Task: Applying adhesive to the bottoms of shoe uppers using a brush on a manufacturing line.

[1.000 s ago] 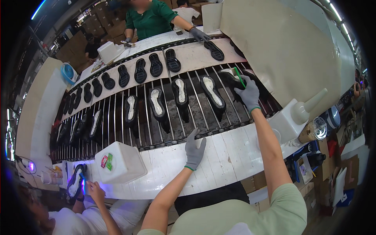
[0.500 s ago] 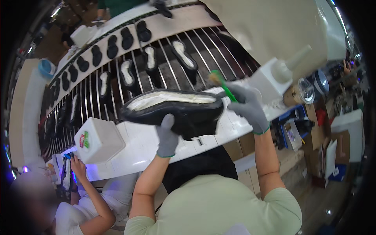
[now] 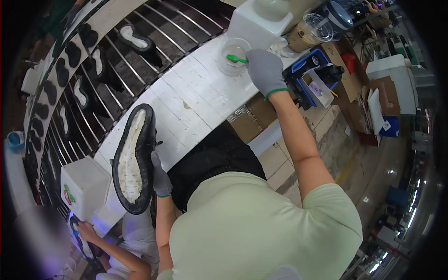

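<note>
One shoe [image 3: 134, 158] is held in the left hand [image 3: 161, 177]. One green brush [image 3: 236, 59] is in the right hand [image 3: 265, 71], over one clear bowl [image 3: 228, 64]. Beside that hand stand one white jug [image 3: 254, 23] and one lidded cup [image 3: 309, 32]. One white box [image 3: 84, 186] sits left of the shoe.

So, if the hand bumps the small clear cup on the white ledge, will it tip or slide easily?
Probably yes. The clear cup looks thin, so likely light. It seems to hold little, so it has little weight to steady it. The right hand dips a green brush into it, and a sideways push could slide it on the smooth white ledge. Its wide, low shape suggests sliding rather than tipping.
</note>
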A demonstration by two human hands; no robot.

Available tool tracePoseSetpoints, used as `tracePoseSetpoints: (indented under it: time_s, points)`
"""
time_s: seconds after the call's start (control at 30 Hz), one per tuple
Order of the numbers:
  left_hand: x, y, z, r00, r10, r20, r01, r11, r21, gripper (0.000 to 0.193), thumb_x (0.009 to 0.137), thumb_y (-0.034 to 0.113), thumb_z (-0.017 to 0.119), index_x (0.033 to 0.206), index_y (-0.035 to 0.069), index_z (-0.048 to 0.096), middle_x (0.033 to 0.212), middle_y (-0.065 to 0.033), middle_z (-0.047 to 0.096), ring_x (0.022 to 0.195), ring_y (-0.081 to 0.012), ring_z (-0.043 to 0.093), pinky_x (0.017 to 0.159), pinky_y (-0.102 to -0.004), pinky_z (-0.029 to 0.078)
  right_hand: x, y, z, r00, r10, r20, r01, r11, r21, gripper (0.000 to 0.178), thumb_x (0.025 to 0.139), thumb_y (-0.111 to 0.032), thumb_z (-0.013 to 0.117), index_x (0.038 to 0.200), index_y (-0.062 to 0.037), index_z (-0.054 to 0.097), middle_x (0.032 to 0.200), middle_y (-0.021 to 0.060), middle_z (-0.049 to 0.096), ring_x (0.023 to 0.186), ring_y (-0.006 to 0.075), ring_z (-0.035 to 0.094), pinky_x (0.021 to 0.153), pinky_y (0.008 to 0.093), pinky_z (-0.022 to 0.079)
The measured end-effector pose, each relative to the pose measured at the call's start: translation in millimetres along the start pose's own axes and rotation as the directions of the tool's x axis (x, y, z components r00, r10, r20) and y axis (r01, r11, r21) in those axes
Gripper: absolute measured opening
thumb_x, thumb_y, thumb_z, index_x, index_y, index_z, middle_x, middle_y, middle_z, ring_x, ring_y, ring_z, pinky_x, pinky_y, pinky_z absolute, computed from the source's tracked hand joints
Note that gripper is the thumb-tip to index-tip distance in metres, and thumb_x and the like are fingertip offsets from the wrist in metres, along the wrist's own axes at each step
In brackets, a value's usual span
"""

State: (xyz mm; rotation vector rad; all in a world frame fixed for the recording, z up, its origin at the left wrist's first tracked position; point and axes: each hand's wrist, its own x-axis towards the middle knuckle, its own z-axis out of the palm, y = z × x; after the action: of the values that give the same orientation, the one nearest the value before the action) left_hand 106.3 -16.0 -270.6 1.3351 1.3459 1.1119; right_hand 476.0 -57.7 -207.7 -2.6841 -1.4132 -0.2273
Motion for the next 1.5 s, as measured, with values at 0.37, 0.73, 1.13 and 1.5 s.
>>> tracePoseSetpoints:
  time_s: [0.37, 0.73, 1.13, 1.5]
  points:
    - [-5, -34, -6, 0.884, 0.464, 0.065, -0.467, 0.86, 0.206, 0.048, 0.091, 0.005, 0.065, 0.136, 0.001, 0.048, 0.131, -0.0094, 0.053, 0.112, -0.0199, 0.053, 0.099, -0.0346, 0.044, 1, 7, 4, 0.998, -0.003, 0.068, 0.004, 1.0, -0.024, 0.012, 0.082, -0.018, 0.061, 0.088, -0.0105, 0.067, 0.088, 0.0127, 0.066, 0.084, 0.0325, 0.065, 0.071, 0.0436, 0.05]
    - [-19, -17, -15, 0.888, 0.334, 0.317, -0.456, 0.736, 0.5, 0.049, 0.09, 0.006, 0.065, 0.136, 0.001, 0.049, 0.134, -0.009, 0.053, 0.116, -0.0215, 0.05, 0.103, -0.0362, 0.039, -24, 50, 28, 0.858, 0.159, 0.489, -0.512, 0.189, 0.838, 0.02, 0.088, -0.021, 0.067, 0.092, -0.0015, 0.071, 0.077, 0.0008, 0.069, 0.059, 0.0031, 0.051, 0.052, 0.0193, 0.039]
    - [57, 49, 6, 0.968, 0.133, -0.212, -0.2, 0.92, -0.336, 0.045, 0.088, 0.011, 0.067, 0.125, -0.006, 0.05, 0.121, -0.0143, 0.058, 0.106, -0.0223, 0.059, 0.094, -0.034, 0.049, 4, 10, -14, 0.998, -0.032, -0.047, 0.028, 0.996, -0.08, 0.024, 0.082, -0.033, 0.063, 0.085, -0.011, 0.072, 0.089, 0.0095, 0.068, 0.084, 0.0298, 0.063, 0.074, 0.0431, 0.045]
    - [71, 66, 34, 0.91, 0.413, 0.024, -0.391, 0.84, 0.377, 0.077, 0.093, 0.029, 0.061, 0.151, 0.001, 0.019, 0.15, -0.0222, 0.033, 0.138, -0.0325, 0.034, 0.114, -0.0381, 0.024, 50, -151, -23, 0.879, -0.444, 0.173, 0.474, 0.853, -0.219, 0.017, 0.083, -0.016, 0.063, 0.097, -0.0128, 0.074, 0.096, 0.0057, 0.07, 0.098, 0.0244, 0.062, 0.087, 0.0487, 0.038]
